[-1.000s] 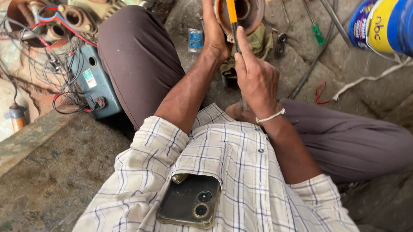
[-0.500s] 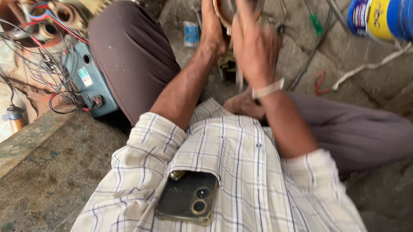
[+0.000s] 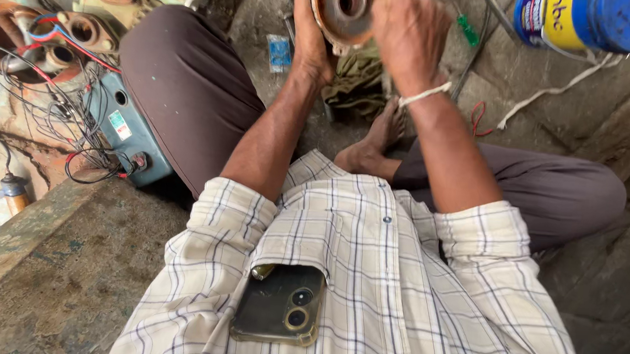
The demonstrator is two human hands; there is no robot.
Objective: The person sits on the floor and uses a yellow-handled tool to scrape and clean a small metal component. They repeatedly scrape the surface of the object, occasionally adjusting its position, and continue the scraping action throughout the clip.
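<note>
A round rusty metal part with a centre hole is held up in front of me, at the top of the view. My left hand grips its left rim from behind. My right hand is closed over its right side, a white band on the wrist. Whether the right hand also holds a tool is hidden. Below the part lie an olive cloth and my bare foot.
A blue electrical box with tangled wires sits left of my knee, beside rusty round housings. A blue and yellow bucket stands top right, a green screwdriver and a white cord lie near it. A phone fills my shirt pocket.
The yellow-handled tool seen in my right hand a second ago is out of sight. My right hand has shifted onto the part's right side, and both hands have lifted it slightly.
</note>
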